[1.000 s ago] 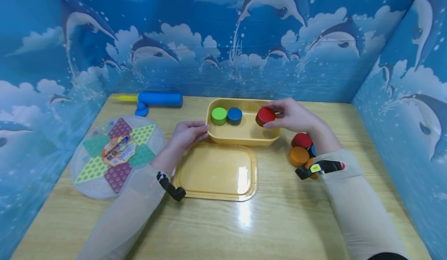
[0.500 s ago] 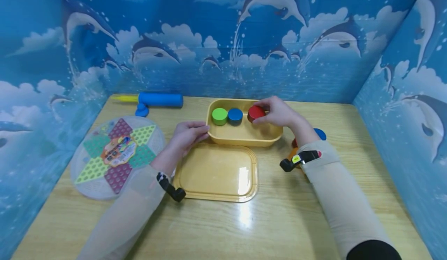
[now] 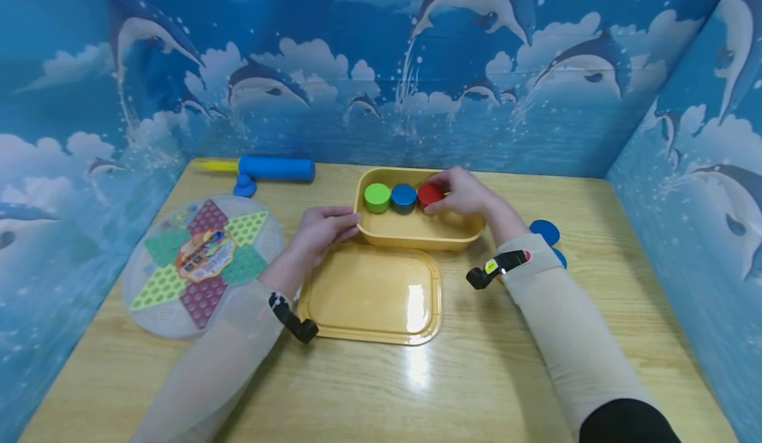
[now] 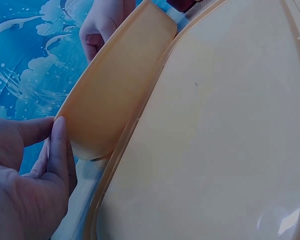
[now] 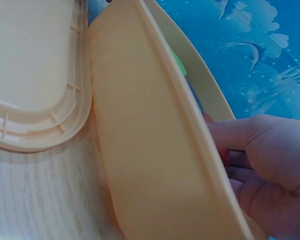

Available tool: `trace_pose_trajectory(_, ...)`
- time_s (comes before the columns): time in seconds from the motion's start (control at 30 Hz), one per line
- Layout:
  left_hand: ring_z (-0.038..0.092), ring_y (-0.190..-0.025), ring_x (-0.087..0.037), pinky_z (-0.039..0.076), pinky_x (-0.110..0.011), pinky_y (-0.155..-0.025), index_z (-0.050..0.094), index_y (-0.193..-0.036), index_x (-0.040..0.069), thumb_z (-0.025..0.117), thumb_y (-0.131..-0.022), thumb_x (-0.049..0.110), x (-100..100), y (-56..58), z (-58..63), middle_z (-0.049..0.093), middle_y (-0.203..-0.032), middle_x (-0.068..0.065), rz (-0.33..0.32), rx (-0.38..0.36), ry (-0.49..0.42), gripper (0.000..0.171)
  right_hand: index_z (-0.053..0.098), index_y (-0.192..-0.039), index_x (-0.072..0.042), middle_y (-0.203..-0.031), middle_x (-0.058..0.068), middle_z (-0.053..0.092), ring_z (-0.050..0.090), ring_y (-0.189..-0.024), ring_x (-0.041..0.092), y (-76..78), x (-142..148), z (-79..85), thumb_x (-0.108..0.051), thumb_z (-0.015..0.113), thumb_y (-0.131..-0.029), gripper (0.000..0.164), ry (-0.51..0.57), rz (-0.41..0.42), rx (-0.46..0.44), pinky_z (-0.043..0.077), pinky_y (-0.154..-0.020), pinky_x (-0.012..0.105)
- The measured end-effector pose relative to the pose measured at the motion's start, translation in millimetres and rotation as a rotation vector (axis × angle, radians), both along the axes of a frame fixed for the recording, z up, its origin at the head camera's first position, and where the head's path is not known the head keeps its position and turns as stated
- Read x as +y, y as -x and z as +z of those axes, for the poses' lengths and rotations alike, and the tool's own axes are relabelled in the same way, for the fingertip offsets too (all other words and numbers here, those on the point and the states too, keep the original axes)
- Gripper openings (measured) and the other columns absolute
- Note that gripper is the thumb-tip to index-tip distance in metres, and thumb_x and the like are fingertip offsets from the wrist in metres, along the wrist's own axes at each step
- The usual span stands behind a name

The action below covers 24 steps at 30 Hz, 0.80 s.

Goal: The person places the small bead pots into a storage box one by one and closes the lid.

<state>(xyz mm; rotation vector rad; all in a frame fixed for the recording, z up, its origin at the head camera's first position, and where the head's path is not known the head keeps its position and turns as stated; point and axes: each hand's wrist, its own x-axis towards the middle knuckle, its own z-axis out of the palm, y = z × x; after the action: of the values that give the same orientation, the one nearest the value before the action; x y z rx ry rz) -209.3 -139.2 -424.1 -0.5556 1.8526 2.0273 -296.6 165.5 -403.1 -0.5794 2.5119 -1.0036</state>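
A yellow plastic box [image 3: 417,239] stands at the back middle of the table. Inside, a green disc [image 3: 377,198], a blue disc [image 3: 403,198] and a red disc [image 3: 429,196] sit in a row from the left. My right hand [image 3: 467,195] reaches into the box and grips the red disc, thumb in front and fingers behind, close beside the blue one. With thumb and fingers my left hand [image 3: 324,230] pinches the box's left end; the left wrist view shows that hand [image 4: 40,165] at the rim. The box wall hides most of the discs in the right wrist view.
The box's yellow lid [image 3: 369,294] lies flat in front of it. At left are a round Chinese checkers board [image 3: 202,264] and a blue air pump [image 3: 276,168]. More blue discs [image 3: 544,231] lie right of the right wrist, partly hidden by the sleeve.
My right hand has moved left with the red disc and lowered it into the box beside the blue disc. The left hand has kept its hold on the box.
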Motion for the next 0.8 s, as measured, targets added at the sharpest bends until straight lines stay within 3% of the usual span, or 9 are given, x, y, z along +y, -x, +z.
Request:
trace_pose_trajectory(0.37,0.073,-0.111,-0.022,0.063,-0.026,-0.088,0.065,-0.14,0.001,0.074,-0.101,0.007,0.5,0.2,-1.3,0.065,-0.133,-0.014,0.001,0.001,0.002,0.04,0.063,-0.141,0.003,-0.13,0.018,0.067,0.062,-0.111,0.032,-1.6,-4.3,-3.8,-0.014,0.087,-0.09,0.059,-0.035,-0.003,0.014,0.056,-0.096,0.044)
trace_pose_trajectory(0.8,0.073,-0.109,-0.021,0.063,-0.026,-0.089,0.065,-0.14,0.001,0.074,-0.102,0.007,1.0,-0.5,-1.0,0.066,-0.132,-0.014,0.001,0.001,0.009,0.04,0.057,-0.148,0.005,-0.144,0.021,0.061,0.057,-0.132,0.038,-7.8,-2.6,2.1,-0.007,0.085,-0.091,0.064,-0.026,-0.028,0.049,0.053,-0.109,0.048)
